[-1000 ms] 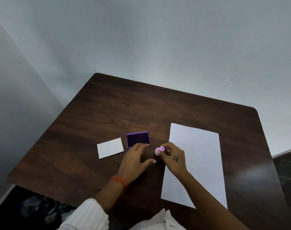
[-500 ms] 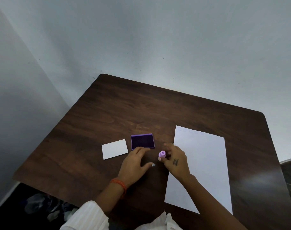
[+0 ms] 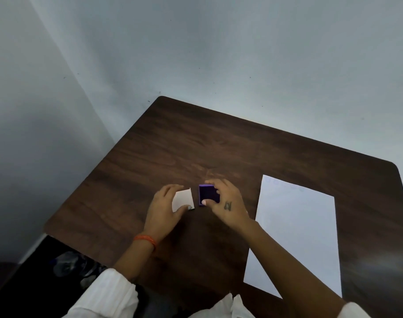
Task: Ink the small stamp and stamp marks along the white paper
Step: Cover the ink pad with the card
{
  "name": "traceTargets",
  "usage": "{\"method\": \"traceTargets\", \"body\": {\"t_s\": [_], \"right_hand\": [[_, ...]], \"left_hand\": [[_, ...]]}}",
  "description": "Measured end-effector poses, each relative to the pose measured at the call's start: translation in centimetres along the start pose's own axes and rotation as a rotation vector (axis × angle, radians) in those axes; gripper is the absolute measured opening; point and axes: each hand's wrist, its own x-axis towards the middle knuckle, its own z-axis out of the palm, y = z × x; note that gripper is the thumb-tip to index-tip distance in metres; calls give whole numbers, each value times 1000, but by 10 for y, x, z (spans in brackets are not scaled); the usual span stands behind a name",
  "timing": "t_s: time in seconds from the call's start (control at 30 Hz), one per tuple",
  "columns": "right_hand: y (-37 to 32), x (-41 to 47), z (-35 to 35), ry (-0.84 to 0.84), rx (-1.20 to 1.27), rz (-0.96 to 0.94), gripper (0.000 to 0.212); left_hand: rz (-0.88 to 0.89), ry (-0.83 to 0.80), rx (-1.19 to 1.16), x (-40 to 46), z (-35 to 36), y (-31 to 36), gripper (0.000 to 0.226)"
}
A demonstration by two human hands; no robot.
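The purple ink pad (image 3: 208, 195) lies on the dark wooden table (image 3: 196, 145), its dark inked face up. My right hand (image 3: 229, 204) grips it, thumb on the near edge and fingers over the far edge. Just left of it is a small white card or lid (image 3: 183, 199), and my left hand (image 3: 161, 212) pinches that between thumb and fingers. The white paper (image 3: 297, 226) lies to the right, with faint marks along its top edge. I cannot see the small stamp; it may be hidden under my right hand.
The table's far left corner sits close to grey walls. Its left and near edges drop off to a dark floor. White sleeves and cloth show at the bottom of the view.
My right hand moved left from the paper's edge onto the ink pad, and the small purple stamp it held is no longer visible. My left hand moved left onto the white card. The camera shifted.
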Motion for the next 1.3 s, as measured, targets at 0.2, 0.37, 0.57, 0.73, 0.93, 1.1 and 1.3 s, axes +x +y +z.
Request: {"method": "traceTargets", "body": {"t_s": [0.2,0.37,0.57,0.73,0.93,1.1,1.3], "right_hand": [[-14,22,31,-242,-228,-129,67],[-17,35,48,-476,-520,-231,82],[-22,42,50,-479,-516,-245,73],[-23,39,44,-452,-509,-262,69],[-14,39,3,-328,-413,-235,68],[9,40,-30,-263,-370,-129,67],[36,32,-35,-262,-358,-37,66]], "left_hand": [[-76,-150,38,7,-12,-34,83],[-42,-274,53,5,-11,-50,94],[27,-196,-3,5,-8,-57,72],[47,-195,39,9,-9,-54,71],[151,-156,14,30,-12,-19,70],[220,-188,39,49,-2,18,69],[200,-295,62,52,20,31,69]]}}
